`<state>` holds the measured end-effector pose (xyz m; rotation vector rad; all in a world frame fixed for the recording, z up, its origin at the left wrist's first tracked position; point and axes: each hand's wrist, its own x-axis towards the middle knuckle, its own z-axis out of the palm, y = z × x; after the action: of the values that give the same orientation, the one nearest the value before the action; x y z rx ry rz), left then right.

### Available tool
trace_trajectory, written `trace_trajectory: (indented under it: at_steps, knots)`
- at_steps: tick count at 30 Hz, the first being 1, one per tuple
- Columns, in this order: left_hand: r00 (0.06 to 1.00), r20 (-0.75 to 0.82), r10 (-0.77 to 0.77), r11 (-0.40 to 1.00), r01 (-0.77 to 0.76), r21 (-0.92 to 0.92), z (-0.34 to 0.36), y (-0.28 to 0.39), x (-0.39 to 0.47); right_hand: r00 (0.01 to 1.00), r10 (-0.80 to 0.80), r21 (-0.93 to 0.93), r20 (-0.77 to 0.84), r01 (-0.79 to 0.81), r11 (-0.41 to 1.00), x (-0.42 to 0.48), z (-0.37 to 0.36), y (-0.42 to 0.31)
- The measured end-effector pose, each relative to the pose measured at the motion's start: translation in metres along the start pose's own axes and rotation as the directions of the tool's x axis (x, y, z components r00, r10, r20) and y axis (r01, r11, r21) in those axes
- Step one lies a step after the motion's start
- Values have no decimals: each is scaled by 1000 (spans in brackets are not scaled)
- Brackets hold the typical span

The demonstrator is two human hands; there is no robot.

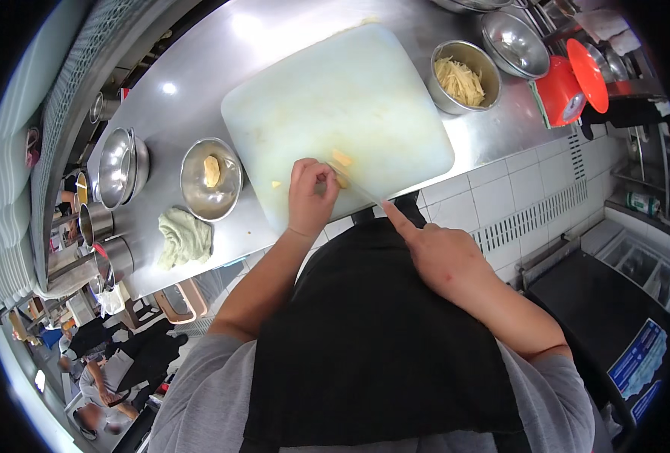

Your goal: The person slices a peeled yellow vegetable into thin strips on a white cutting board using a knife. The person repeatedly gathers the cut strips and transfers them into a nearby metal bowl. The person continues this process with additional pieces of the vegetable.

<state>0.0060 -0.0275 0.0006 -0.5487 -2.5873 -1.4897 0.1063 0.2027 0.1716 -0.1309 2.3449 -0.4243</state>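
My right hand [442,255] grips a kitchen knife [357,187], its index finger stretched along the top of the blade. The blade points up and left over the near edge of a white plastic cutting board [335,96]. Just left of the blade, my left hand [313,195] has curled fingers touching a small pale-yellow piece, mostly hidden, that looks like peeled ginger or potato. A cut slice [342,157] lies beyond the knife, and a small scrap [276,184] left of my left hand. One peeled piece [212,171] rests in a steel bowl [185,181].
Pale cut strips [458,82] fill a steel pot [438,96] at the board's right. Beyond stand a steel bowl [516,45] and a red kitchen scale [558,93]. A green cloth [185,238] and stacked bowls [121,167] are at left. Other people are at lower left.
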Motion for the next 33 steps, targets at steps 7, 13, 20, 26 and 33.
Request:
trace_trajectory:
  at_steps: [7,13,20,26,33]
  knots:
    - [1000,12,-6,1000,5,10,1,1,1,986,-76,67,-150,87,994,77,43,4]
    - [1000,8,-14,1000,14,5,1,-1,1,984,-90,70,-153,102,992,79,36,4]
    - [1000,-11,-13,999,14,37,2,0,-1,987,-93,26,-131,97,995,32,15,-8]
    - [1000,-4,-13,1000,13,24,2,-2,-2,987,-81,35,-138,86,996,22,17,-5]
    - [1000,-9,-8,1000,7,-3,1,1,0,993,-51,-57,-108,45,997,-3,10,-4]
